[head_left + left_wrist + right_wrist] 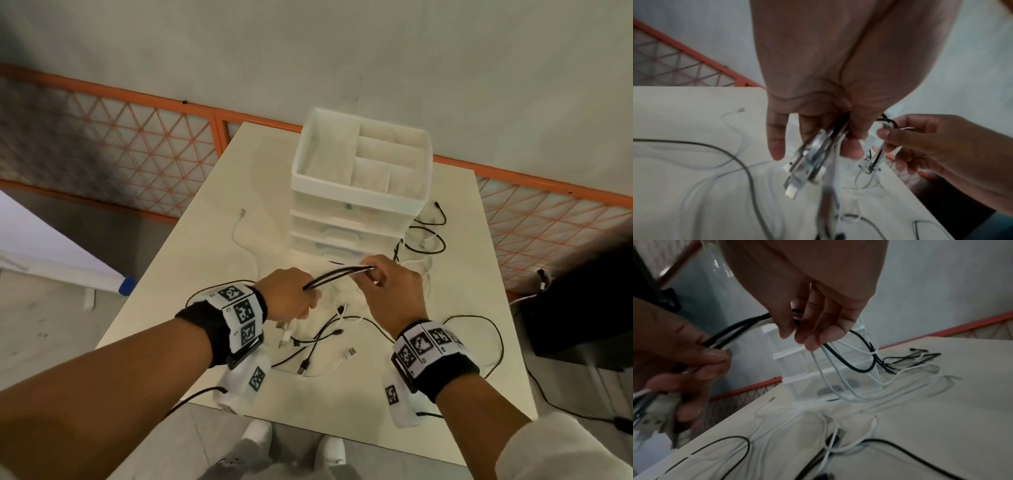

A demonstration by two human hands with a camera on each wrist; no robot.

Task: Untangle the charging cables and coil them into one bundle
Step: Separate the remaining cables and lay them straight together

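Note:
Black and white charging cables [337, 274] run taut between my two hands above the table. My left hand [291, 298] grips one end of them, and several USB plugs [803, 168] hang below its fingers. My right hand [390, 287] pinches the same strands [748, 322] a short way along, in front of the drawer unit. From its fingers the cables [849, 366] droop to the table and trail off right. More loose black and white cables [322, 346] lie tangled on the table under my hands.
A white drawer organiser [359, 185] stands at the back middle of the cream table [191, 274]. A thin white cable [239, 233] lies left of it. An orange mesh fence [137, 144] runs behind the table. A black object [582, 301] sits off the right edge.

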